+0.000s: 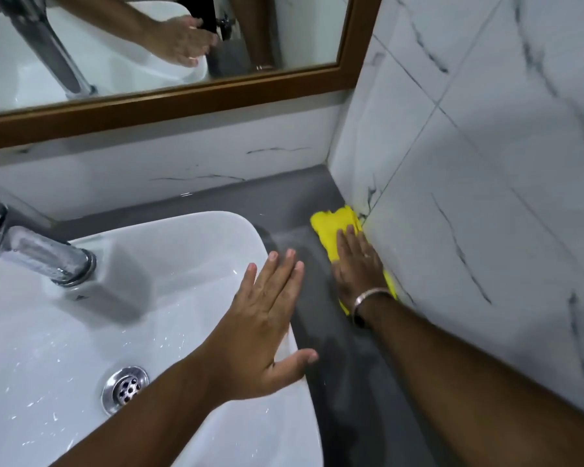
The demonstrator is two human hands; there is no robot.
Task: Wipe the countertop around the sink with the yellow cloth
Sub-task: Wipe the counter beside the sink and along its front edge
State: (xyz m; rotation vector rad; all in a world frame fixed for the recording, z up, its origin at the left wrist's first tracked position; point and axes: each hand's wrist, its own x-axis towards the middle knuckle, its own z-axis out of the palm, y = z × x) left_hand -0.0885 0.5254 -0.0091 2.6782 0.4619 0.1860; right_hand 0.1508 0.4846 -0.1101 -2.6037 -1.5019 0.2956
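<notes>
The yellow cloth (332,227) lies flat on the grey countertop (294,200), in the strip between the white sink (189,237) and the right tiled wall. My right hand (358,264) presses down on the cloth with flat fingers, close against the wall; a metal bangle circles its wrist. My left hand (263,321) rests with spread fingers on the sink's right rim and holds nothing. The countertop beside the cloth looks wet and smeared.
A chrome tap (44,254) stands at the sink's back left, and a metal drain (125,387) sits in the basin. White marble-look tiles (486,163) close off the right side. A wood-framed mirror (182,99) hangs above the back wall.
</notes>
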